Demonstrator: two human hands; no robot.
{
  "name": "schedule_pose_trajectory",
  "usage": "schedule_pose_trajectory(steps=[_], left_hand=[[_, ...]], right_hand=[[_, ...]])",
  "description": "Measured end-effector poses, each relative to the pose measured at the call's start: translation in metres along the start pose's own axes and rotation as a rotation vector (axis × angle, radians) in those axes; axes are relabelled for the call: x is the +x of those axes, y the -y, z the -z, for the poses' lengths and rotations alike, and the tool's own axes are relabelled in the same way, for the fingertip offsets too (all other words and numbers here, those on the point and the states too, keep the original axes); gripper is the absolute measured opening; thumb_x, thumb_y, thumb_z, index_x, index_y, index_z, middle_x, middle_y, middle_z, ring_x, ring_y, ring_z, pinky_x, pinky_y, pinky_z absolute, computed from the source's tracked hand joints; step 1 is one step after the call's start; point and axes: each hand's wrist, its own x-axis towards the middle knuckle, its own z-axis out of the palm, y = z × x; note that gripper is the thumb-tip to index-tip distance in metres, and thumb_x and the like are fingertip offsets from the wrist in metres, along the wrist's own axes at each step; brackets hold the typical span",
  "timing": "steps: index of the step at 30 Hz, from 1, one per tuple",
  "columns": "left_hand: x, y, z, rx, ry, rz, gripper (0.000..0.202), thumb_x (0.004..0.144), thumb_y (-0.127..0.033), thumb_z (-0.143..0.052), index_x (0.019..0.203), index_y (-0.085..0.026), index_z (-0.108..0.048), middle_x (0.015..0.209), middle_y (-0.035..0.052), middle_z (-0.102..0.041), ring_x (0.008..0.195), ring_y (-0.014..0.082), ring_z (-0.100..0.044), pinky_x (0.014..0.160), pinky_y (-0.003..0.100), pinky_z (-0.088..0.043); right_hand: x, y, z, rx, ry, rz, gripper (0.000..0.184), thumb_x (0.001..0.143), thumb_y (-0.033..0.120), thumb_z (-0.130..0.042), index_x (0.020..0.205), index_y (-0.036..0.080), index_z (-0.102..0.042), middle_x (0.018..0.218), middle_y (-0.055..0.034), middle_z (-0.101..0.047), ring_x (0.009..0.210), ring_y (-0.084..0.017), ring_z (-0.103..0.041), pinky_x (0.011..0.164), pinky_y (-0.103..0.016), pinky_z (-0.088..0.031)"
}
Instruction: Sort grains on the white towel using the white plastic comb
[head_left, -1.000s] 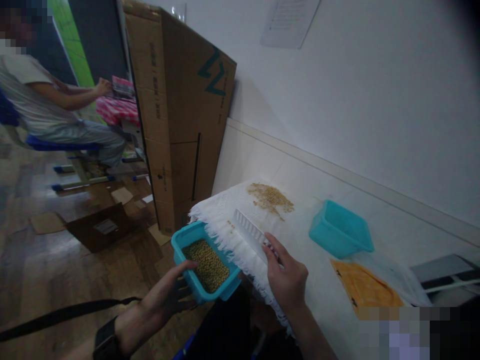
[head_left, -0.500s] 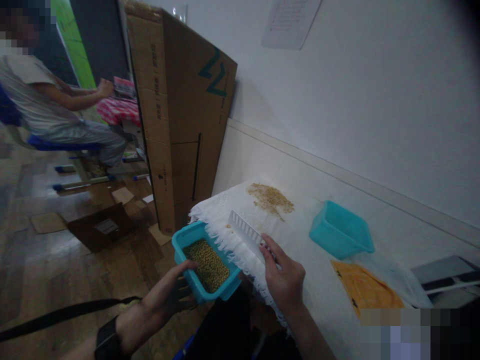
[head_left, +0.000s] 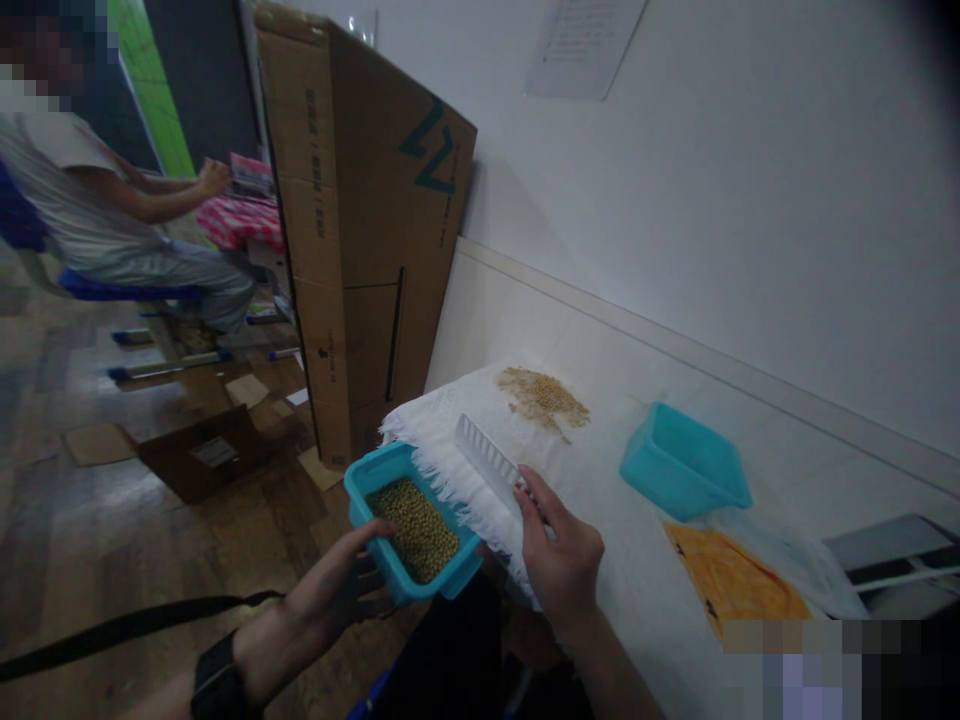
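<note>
My left hand [head_left: 335,590] grips a teal plastic tub [head_left: 367,482] holding yellow-green beans [head_left: 416,530], held just off the near-left edge of the table. My right hand [head_left: 559,555] is closed on a white ridged plastic scraper [head_left: 486,459], which lies on the white fringed cloth [head_left: 600,480] beside the tub. A small heap of tan beans [head_left: 544,396] rests on the cloth farther back, near the wall.
A second teal tub [head_left: 682,462] stands on the cloth to the right, with an orange-filled clear bag [head_left: 739,575] in front of it. A tall cardboard box [head_left: 367,230] leans against the wall at left. Another person [head_left: 97,220] sits on a blue bench beyond it.
My right hand has drawn the scraper a little to the left, toward the tub. My left hand and the tub have stayed in place.
</note>
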Motion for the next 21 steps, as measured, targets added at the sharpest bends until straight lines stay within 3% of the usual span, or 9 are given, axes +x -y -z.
schedule_pose_trajectory(steps=[7, 12, 15, 18, 21], left_hand=[[0.004, 0.0, 0.001, -0.015, 0.02, -0.018, 0.038, 0.075, -0.045, -0.082, 0.1, -0.017, -0.073, 0.098, 0.0119, -0.082, 0.083, 0.0271, -0.075, 0.077, 0.04, -0.056], [0.003, 0.002, 0.002, -0.025, 0.021, -0.025, 0.047, 0.075, -0.042, -0.083, 0.112, -0.017, -0.071, 0.109, 0.0148, -0.081, 0.09, 0.0298, -0.076, 0.079, 0.04, -0.056], [0.001, 0.002, 0.003, -0.028, 0.018, -0.044, 0.046, 0.073, -0.044, -0.084, 0.109, -0.018, -0.071, 0.11, 0.0142, -0.081, 0.089, 0.0312, -0.077, 0.079, 0.041, -0.056], [0.002, 0.002, 0.002, -0.024, 0.018, -0.017, 0.047, 0.074, -0.045, -0.083, 0.11, -0.018, -0.071, 0.109, 0.0141, -0.08, 0.089, 0.0308, -0.077, 0.081, 0.042, -0.057], [0.006, 0.002, 0.001, -0.015, 0.001, 0.024, 0.045, 0.076, -0.045, -0.081, 0.109, -0.017, -0.07, 0.109, 0.0143, -0.08, 0.088, 0.0297, -0.077, 0.079, 0.04, -0.059]], right_hand=[[0.011, -0.011, -0.009, 0.023, 0.077, 0.039, 0.029, 0.102, 0.017, -0.057, 0.123, 0.023, -0.077, 0.103, -0.0059, -0.083, 0.077, -0.017, -0.082, 0.071, -0.021, -0.065], [-0.009, -0.001, 0.002, 0.11, 0.117, 0.079, 0.039, 0.099, 0.009, -0.053, 0.125, 0.028, -0.075, 0.106, -0.0025, -0.083, 0.085, -0.018, -0.082, 0.078, -0.024, -0.066], [-0.017, 0.005, 0.016, 0.104, 0.102, 0.083, 0.033, 0.1, 0.013, -0.055, 0.12, 0.028, -0.077, 0.102, -0.0017, -0.083, 0.082, -0.018, -0.082, 0.076, -0.025, -0.066], [-0.009, -0.007, 0.034, -0.029, 0.002, -0.064, 0.023, 0.099, 0.029, -0.064, 0.117, 0.025, -0.078, 0.087, -0.0028, -0.084, 0.065, -0.019, -0.08, 0.061, -0.023, -0.063], [0.008, -0.044, 0.052, -0.172, -0.07, -0.329, 0.042, 0.096, 0.049, -0.068, 0.124, 0.018, -0.076, 0.074, -0.0047, -0.081, 0.052, -0.02, -0.074, 0.049, -0.025, -0.055]])
